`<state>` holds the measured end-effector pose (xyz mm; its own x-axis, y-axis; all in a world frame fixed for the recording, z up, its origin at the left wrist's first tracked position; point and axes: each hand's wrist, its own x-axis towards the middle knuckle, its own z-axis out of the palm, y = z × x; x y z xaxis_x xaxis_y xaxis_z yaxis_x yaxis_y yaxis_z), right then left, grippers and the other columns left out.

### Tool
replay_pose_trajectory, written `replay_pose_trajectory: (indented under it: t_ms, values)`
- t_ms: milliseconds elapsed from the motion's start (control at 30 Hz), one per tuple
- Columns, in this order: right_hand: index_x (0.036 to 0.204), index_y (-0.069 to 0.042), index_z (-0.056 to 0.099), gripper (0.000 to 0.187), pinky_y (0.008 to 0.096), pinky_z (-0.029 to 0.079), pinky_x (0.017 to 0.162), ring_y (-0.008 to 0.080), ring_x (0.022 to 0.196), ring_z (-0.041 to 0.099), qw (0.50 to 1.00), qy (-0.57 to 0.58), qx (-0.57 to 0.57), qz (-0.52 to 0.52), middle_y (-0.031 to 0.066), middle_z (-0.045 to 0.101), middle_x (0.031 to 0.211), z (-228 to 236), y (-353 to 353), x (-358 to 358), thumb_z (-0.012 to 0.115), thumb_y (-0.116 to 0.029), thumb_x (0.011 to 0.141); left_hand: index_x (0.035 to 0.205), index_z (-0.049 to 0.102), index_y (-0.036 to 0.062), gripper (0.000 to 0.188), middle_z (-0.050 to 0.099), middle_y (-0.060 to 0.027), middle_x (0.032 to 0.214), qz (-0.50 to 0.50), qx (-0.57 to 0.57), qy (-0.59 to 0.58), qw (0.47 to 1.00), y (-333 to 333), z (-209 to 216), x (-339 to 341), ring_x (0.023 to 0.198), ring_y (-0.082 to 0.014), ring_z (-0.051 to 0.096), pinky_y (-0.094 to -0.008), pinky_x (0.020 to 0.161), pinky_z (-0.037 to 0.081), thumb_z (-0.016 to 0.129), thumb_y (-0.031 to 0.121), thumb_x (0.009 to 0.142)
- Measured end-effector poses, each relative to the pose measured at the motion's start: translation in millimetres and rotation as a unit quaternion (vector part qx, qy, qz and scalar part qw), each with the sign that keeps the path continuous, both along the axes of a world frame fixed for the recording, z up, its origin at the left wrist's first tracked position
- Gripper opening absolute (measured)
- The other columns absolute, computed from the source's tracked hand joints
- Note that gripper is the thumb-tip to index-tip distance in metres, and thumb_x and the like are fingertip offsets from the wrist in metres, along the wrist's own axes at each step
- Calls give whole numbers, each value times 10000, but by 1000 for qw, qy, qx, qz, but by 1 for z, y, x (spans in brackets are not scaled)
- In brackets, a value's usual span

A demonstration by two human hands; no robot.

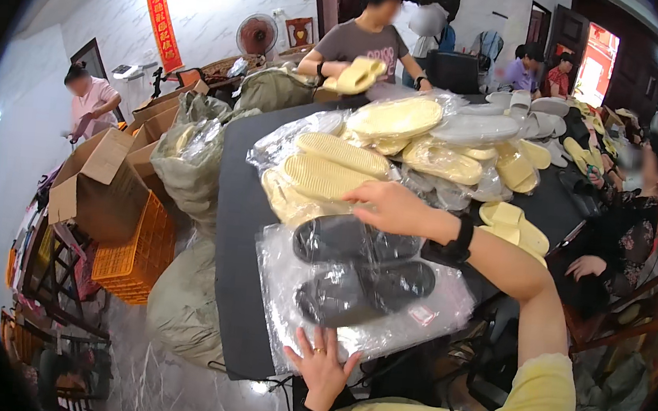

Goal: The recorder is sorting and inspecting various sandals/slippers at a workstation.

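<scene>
Left grip (320,367): wide open, fingers splayed, laid flat on the clear plastic bags (277,303); nothing grasped. Right grip (401,209): partly open, fingers slightly bent, fingertips at the edge of the ribbed yellow slippers (328,176); whether they touch cannot be told. Black slippers (334,295): between both grips, right grip at 1 o'clock, left at 7. Yellow slippers: 11 o'clock from the black pair. Dark surface (242,198): beneath all. Orange crate (130,255): 9 o'clock, beyond the surface.
</scene>
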<state>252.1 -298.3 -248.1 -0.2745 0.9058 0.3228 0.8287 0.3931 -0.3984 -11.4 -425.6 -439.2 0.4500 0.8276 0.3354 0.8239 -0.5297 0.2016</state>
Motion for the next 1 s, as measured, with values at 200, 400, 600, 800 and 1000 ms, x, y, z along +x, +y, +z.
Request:
replay_pose_trajectory:
  t_ms: [200, 400, 600, 800, 1000]
  values:
    - [1139, -59, 584, 404, 372, 472, 792, 306, 915, 594, 994, -33, -43, -94, 154, 603, 1025, -21, -42, 47, 599, -322, 833, 1319, 397, -9, 806, 389, -151, 1378, -13, -46, -20, 999, -2, 10, 0, 1332, -413, 222, -681, 989, 84, 602, 538, 764]
    - [1199, 5, 527, 611, 397, 445, 871, 369, 1030, 549, 939, -90, -225, -245, 229, 575, 1102, -49, -76, 89, 514, -504, 860, 1322, 345, -59, 677, 443, -234, 1288, 35, -74, -225, 971, 8, 26, -14, 1208, -400, 393, -510, 1005, 271, 656, 253, 808]
    - [1252, 121, 420, 797, 340, 432, 908, 306, 1094, 547, 926, 206, -213, -234, 284, 532, 1187, -100, -59, 113, 579, -534, 827, 1338, 315, -72, 594, 527, -220, 1171, 46, -162, -346, 923, 48, 20, -19, 750, -221, 569, -312, 700, 468, 596, 160, 869]
    - [1311, 104, 347, 820, 289, 457, 789, 198, 948, 579, 922, 72, -150, -349, 180, 595, 1089, -125, -39, 126, 690, -420, 783, 1313, 364, -64, 567, 575, -160, 1070, 45, -252, -434, 864, 66, 22, -17, 654, -159, 598, -262, 600, 487, 619, 176, 868]
    - [1000, -26, 626, 305, 203, 459, 572, 52, 637, 524, 822, 494, -195, -207, -12, 573, 741, -77, -51, 95, 658, -283, 837, 1047, 568, -31, 263, 602, -99, 838, 67, -257, -426, 865, 78, 2, -24, 677, -156, 588, -282, 626, 477, 622, 143, 858]
